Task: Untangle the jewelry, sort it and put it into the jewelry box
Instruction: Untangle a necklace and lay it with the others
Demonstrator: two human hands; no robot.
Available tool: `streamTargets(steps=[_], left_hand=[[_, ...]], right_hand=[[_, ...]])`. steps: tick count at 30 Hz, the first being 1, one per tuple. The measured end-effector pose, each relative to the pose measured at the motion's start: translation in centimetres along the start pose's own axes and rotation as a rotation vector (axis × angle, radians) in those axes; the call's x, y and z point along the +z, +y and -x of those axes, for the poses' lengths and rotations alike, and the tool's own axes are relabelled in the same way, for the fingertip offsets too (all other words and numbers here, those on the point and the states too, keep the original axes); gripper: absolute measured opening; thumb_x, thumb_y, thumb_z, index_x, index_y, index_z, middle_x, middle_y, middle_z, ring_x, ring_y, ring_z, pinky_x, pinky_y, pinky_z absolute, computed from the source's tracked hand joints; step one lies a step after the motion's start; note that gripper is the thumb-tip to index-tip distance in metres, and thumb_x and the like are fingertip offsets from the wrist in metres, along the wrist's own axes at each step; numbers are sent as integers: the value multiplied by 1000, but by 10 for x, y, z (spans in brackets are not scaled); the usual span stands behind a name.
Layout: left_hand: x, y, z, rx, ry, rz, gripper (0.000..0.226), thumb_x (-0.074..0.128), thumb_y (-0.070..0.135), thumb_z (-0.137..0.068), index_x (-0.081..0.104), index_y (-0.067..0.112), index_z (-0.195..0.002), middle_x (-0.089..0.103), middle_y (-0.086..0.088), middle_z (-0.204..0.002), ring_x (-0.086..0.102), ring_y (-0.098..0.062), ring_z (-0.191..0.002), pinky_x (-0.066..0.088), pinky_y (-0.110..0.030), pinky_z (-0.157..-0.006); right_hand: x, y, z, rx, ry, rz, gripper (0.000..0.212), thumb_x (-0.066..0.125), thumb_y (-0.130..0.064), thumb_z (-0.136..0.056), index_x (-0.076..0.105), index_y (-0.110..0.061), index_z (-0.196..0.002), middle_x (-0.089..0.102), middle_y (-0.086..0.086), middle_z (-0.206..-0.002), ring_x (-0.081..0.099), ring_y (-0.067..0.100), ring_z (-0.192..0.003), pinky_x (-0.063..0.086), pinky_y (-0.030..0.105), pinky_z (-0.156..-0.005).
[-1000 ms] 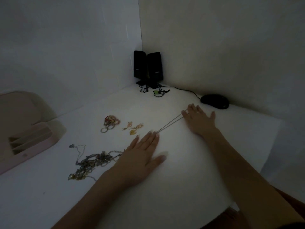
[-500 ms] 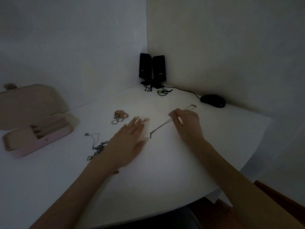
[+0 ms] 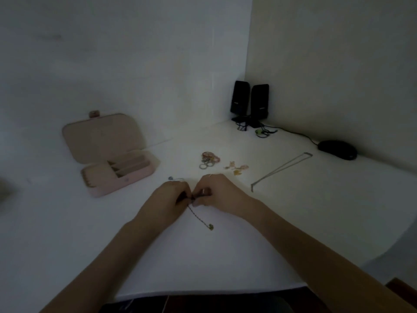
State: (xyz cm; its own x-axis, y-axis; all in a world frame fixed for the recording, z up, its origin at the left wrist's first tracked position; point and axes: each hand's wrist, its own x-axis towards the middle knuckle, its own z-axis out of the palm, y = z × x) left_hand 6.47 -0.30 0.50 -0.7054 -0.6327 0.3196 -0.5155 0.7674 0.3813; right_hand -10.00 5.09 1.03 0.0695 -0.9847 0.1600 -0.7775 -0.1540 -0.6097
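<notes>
The tangled chains [image 3: 195, 207] are mid-untangling, pinched by curled fingers of left hand [image 3: 172, 197] and right hand [image 3: 217, 195]; next, gently tease strands apart.

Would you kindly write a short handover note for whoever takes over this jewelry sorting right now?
Left hand and right hand both pinch the tangled chains at mid-table.
One silver necklace lies straightened to the right, rings and gold earrings in separate piles behind the hands.
The pink jewelry box stands open on the left; no jewelry visible inside.
Left: finish untangling, then box everything.
</notes>
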Motion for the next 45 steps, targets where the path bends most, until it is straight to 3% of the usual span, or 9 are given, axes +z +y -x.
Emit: streamTargets(steps=[6, 11, 16, 18, 22, 26, 30, 35, 45], left_hand=[[-10, -12, -28, -344, 52, 569, 9, 61, 13, -89, 55, 11, -83, 61, -2, -64, 47, 1, -41, 36, -15, -45], [2, -7, -39, -624, 138, 1026, 12, 58, 19, -92, 56, 12, -82, 61, -4, -66, 53, -10, -47, 40, -19, -43], [-6, -8, -37, -619, 6, 1263, 19, 50, 22, -96, 57, 6, -89, 48, 4, -48, 34, -6, -36, 24, -13, -33], [-10, -10, -36, -636, 3, 1353, 16, 50, 20, -95, 56, 5, -91, 52, 2, -50, 40, -6, -36, 31, -14, -32], [-14, -13, -35, -603, 9, 1553, 8, 53, 0, -87, 58, 2, -93, 69, -11, -71, 65, -14, -55, 54, -20, -50], [-13, -12, -35, -557, -36, 1603, 15, 52, -7, -81, 59, 1, -92, 70, -13, -75, 67, -14, -57, 56, -20, -54], [-12, -13, -35, -512, 24, 1632, 18, 53, -12, -77, 59, 0, -90, 70, -13, -76, 69, -16, -64, 56, -18, -58], [-10, -13, -32, -461, -37, 1499, 25, 53, -18, -76, 60, 1, -90, 71, -9, -77, 69, -15, -64, 57, -21, -59], [-7, -19, -33, -447, -28, 1178, 36, 43, -16, -68, 66, 7, -82, 63, -2, -70, 49, -11, -55, 31, -17, -41]], right_hand=[[6, 3, -24, 78, 121, -158, 12, 57, -22, -93, 58, -16, -84, 54, -8, -66, 48, 2, -57, 35, 12, -55], [4, 9, -20, 209, 230, -719, 15, 44, -20, -100, 51, -10, -91, 59, 3, -83, 59, 4, -68, 49, 17, -64], [-11, 2, -17, 277, 313, -1272, 20, 38, -22, -102, 50, -9, -93, 71, 6, -79, 70, 20, -71, 57, 29, -69], [-15, 1, -15, 304, 353, -1224, 18, 41, -23, -101, 50, -11, -91, 68, 8, -78, 69, 21, -65, 56, 29, -64], [-10, 3, -9, 242, 269, -617, 8, 58, -23, -93, 58, -20, -85, 70, 0, -82, 68, 17, -72, 51, 27, -67], [2, 0, -8, 83, 202, -127, 13, 57, -38, -89, 62, -35, -77, 63, -17, -80, 57, -3, -79, 42, 20, -73], [-1, -8, -7, 52, 164, -242, 28, 50, -28, -97, 61, -14, -75, 52, -12, -63, 49, -7, -57, 34, 8, -58], [-1, -5, -8, 92, 201, -295, 22, 60, -33, -91, 61, -15, -77, 52, -12, -60, 47, -5, -50, 33, 9, -50], [-27, -6, -5, 230, 408, -1039, 29, 49, -25, -98, 59, -10, -75, 63, 1, -64, 63, 15, -61, 59, 35, -76]])
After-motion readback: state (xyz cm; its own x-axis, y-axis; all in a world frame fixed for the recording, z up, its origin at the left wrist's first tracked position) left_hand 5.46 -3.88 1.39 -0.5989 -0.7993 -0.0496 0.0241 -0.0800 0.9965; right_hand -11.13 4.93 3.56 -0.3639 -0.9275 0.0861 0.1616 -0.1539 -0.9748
